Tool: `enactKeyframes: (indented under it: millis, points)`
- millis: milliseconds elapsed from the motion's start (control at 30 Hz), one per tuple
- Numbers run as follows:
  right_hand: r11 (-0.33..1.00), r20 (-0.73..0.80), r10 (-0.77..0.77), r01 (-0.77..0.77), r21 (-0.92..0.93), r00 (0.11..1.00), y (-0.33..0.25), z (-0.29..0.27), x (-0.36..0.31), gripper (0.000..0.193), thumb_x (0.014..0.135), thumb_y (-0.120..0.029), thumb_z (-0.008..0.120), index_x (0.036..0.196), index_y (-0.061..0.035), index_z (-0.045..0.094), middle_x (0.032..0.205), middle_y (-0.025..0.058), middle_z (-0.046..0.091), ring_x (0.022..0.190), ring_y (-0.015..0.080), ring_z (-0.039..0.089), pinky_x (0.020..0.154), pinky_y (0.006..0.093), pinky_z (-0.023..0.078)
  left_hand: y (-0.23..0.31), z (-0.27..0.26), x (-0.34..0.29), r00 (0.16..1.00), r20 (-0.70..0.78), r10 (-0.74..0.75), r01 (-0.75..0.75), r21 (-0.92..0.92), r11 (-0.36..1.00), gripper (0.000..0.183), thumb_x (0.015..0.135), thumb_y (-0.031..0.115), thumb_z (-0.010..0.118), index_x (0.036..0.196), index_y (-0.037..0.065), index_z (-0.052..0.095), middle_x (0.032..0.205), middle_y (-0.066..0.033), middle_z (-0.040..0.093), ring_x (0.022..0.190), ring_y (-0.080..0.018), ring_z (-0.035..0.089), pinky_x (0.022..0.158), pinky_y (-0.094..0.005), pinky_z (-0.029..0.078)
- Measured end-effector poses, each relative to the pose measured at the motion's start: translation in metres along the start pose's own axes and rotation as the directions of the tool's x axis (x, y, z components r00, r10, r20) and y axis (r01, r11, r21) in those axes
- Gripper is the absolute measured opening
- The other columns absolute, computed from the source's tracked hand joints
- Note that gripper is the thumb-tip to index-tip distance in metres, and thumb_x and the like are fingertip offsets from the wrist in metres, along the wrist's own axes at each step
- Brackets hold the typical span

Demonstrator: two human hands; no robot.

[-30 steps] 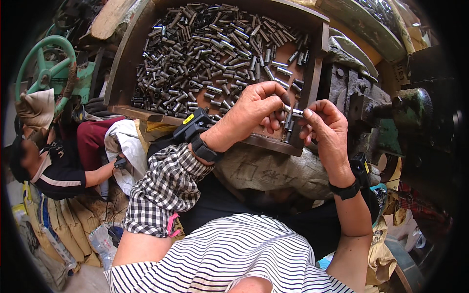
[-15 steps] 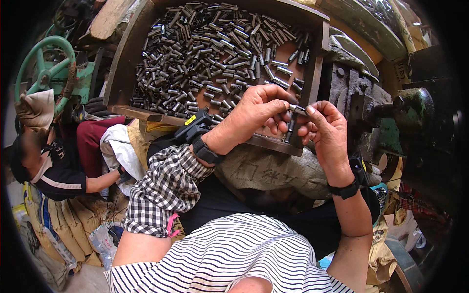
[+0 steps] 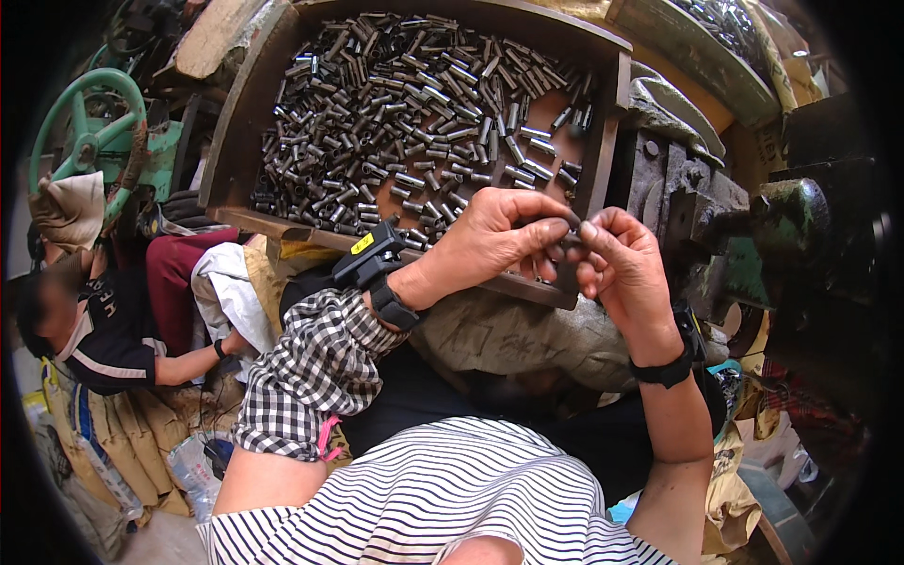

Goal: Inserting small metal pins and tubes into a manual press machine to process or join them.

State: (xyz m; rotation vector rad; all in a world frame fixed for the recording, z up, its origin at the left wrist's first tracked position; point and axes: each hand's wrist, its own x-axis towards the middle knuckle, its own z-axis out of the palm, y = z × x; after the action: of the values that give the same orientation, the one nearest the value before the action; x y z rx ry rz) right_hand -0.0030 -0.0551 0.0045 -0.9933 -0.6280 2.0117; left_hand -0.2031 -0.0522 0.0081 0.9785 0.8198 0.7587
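Above the near right corner of a wooden tray [image 3: 603, 160], my two hands meet with their fingertips nearly together. Thumb and fingers of my left hand [image 3: 504, 235] are closed on a short dark metal tube [image 3: 572, 239], mostly hidden by the fingertips. From the other side, my right hand [image 3: 623, 252] pinches the same piece, its thumb bent over it. Many small metal tubes [image 3: 377, 141] lie heaped in the tray beyond my hands, some shiny and some dark.
To the right stands a dark, greasy machine [image 3: 697, 193] with a green part [image 3: 744, 273]. A green handwheel [image 3: 89, 141] is at the far left. Below it sits another person [image 3: 113, 330]. A grey sack [image 3: 508, 330] lies under the tray's near edge.
My hands have drawn closer together and slightly down, so my fingertips now cover most of the tube that showed between them. The other person's hand has shifted a little.
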Motion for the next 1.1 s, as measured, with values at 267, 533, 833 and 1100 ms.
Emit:
enactKeyframes:
  millis: [267, 533, 833, 1100]
  points:
    - [0.972, 0.235, 0.124, -0.165, 0.165, 0.964, -0.002, 0.003, -0.013, 0.015, 0.081, -0.003, 0.067, 0.087, -0.0021, 0.054, 0.068, 0.0096, 0.062, 0.045, 0.0091, 0.057, 0.037, 0.0182, 0.044, 0.011, -0.004, -0.010, 0.918, 0.389, -0.073, 0.116, -0.089, 0.989, 0.041, 0.091, 0.029, 0.057, 0.118, 0.000, 0.045, 0.079, -0.0121, 0.064, 0.063, -0.0145, 0.066, 0.044, -0.0168, 0.047]
    - [0.972, 0.266, 0.126, -0.172, 0.159, 0.956, -0.008, 0.004, -0.009, 0.016, 0.080, -0.002, 0.067, 0.088, -0.0023, 0.053, 0.069, 0.0074, 0.063, 0.055, 0.0122, 0.064, 0.036, 0.0184, 0.045, 0.010, -0.009, -0.011, 0.925, 0.359, -0.122, 0.242, -0.312, 0.919, 0.042, 0.095, 0.033, 0.049, 0.118, -0.001, 0.041, 0.079, -0.0155, 0.063, 0.057, -0.0177, 0.065, 0.041, -0.0175, 0.047]
    - [0.988, 0.249, 0.151, -0.139, -0.065, 0.957, -0.003, 0.011, 0.001, 0.018, 0.080, -0.004, 0.069, 0.086, -0.0035, 0.052, 0.070, 0.0072, 0.064, 0.055, 0.0129, 0.065, 0.036, 0.0191, 0.046, 0.020, -0.011, -0.011, 0.936, 0.307, -0.174, 0.199, -0.053, 0.979, 0.036, 0.090, 0.018, 0.060, 0.116, 0.003, 0.042, 0.078, -0.0066, 0.063, 0.053, -0.0044, 0.056, 0.040, -0.0145, 0.039]
    - [-0.074, 0.423, -0.547, 0.461, -0.884, 0.723, -0.002, 0.047, 0.074, 0.014, 0.078, -0.003, 0.062, 0.088, 0.0041, 0.054, 0.077, 0.0180, 0.062, 0.069, 0.0281, 0.066, 0.057, 0.0341, 0.052, 0.024, -0.067, -0.037, 0.978, -0.205, -0.034, -0.007, -0.193, 0.981, 0.028, 0.091, 0.012, 0.054, 0.116, 0.002, 0.048, 0.081, -0.0063, 0.063, 0.048, -0.0013, 0.044, 0.041, -0.0135, 0.032]
